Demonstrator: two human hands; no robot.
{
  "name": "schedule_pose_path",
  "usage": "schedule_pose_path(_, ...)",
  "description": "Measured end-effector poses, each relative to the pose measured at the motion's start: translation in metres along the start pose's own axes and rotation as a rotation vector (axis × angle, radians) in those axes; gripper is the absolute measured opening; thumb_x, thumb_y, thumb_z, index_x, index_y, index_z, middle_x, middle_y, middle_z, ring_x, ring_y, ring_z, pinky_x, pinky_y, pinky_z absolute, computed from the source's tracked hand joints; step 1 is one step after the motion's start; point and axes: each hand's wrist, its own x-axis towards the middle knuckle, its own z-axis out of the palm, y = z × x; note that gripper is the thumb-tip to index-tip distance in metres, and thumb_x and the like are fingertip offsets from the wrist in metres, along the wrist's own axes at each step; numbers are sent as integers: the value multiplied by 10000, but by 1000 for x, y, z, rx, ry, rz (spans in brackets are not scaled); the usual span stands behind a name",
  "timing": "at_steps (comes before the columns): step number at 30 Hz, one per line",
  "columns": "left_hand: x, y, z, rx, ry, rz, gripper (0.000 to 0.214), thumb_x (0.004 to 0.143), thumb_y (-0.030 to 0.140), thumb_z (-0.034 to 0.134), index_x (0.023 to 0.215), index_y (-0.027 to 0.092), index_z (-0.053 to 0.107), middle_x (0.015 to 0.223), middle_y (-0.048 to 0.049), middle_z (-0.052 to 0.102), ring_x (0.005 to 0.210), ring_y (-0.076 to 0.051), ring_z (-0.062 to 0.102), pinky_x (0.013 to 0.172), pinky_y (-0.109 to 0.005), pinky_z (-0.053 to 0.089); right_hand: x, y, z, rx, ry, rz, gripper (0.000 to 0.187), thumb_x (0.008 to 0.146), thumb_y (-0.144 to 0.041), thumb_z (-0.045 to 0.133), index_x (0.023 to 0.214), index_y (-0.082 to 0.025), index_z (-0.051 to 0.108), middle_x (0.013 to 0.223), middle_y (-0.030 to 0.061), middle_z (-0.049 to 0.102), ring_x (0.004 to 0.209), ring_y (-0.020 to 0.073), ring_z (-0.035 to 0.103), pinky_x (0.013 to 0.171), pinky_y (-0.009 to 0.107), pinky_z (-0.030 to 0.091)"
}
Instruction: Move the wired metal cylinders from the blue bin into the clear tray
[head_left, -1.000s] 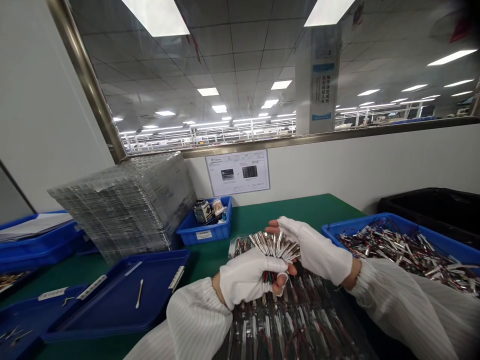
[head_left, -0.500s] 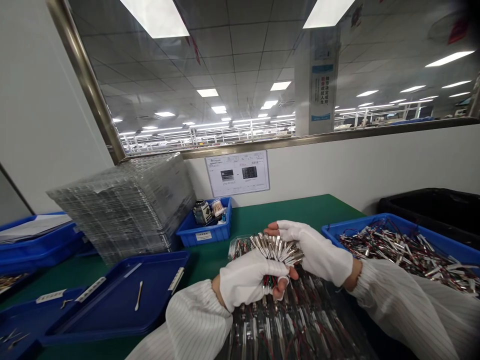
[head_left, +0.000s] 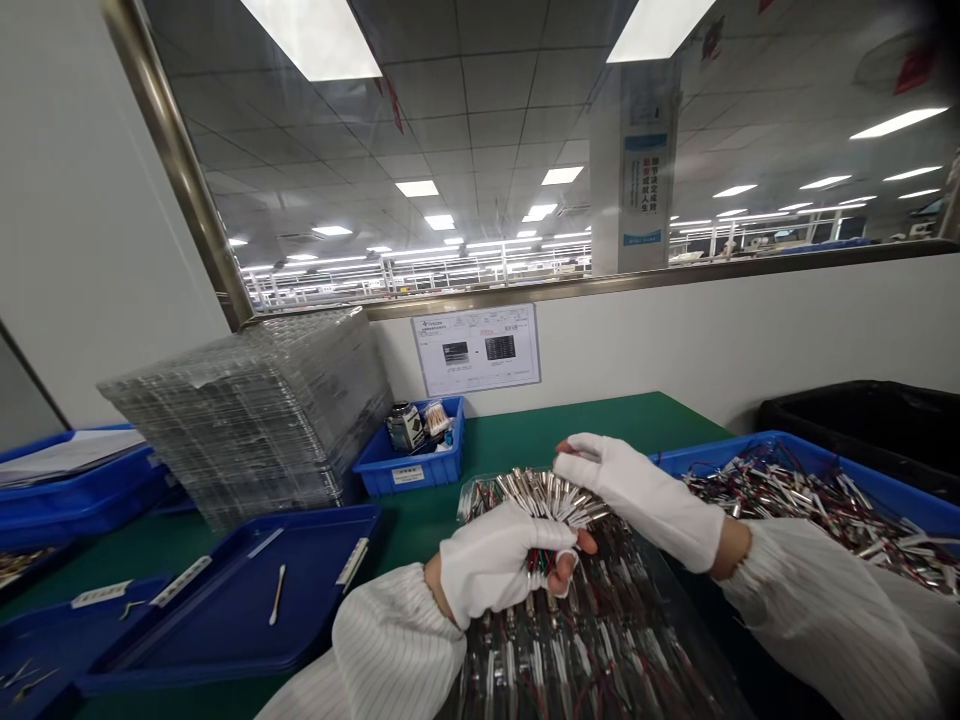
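My left hand (head_left: 495,560), in a white fingerless glove, is closed around a bundle of small metal tube parts with red and green wires (head_left: 544,497); the silver tips fan out upward. My right hand (head_left: 630,490), gloved too, rests on the far side of the fanned tips with fingers pinched at one of them. Both hands hover above a clear plastic tray (head_left: 600,650) whose slots hold rows of the same parts.
A blue bin (head_left: 892,495) heaped with loose wired parts lies at the right, a black bin (head_left: 862,410) behind it. A tall stack of clear trays (head_left: 255,410) stands left, with a small blue box (head_left: 412,462) beside it and blue trays (head_left: 240,590) in front.
My right hand has lifted and shifted slightly up and over the fanned tips, its fingers closing onto them. The left hand keeps its grip in the same place.
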Motion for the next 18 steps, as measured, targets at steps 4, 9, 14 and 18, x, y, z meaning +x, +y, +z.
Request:
schedule_pose_path(4,3,-1,-2,-42,31,23,200,664,97,517,858,138,548,752,-60,568,505,-60,463,451,-189,369,0,6,-2,-359,40,-44,438,562,-307,607,976,-187,530,663,8,603,582,143,539,522,226,385)
schedule_pose_path(9,3,-2,-3,-75,17,13,177,660,92,525,830,125,564,796,-71,567,539,-55,473,477,-173,379,-2,12,2,-360,-6,-75,401,630,-267,529,1024,-199,506,498,-29,556,519,133,520,515,226,374)
schedule_pose_path(14,4,-3,-7,-100,-15,-7,255,669,111,527,923,130,546,852,-86,562,538,-54,474,482,-172,386,4,14,1,-207,27,-102,257,677,-280,478,911,-190,535,572,-13,559,497,119,492,497,227,374)
schedule_pose_path(18,5,-5,-10,-124,-46,-4,289,673,105,519,959,142,541,852,-77,559,547,-58,479,484,-176,389,8,15,-1,-113,9,-137,119,690,-262,470,742,-168,522,552,-18,505,490,102,457,471,212,358)
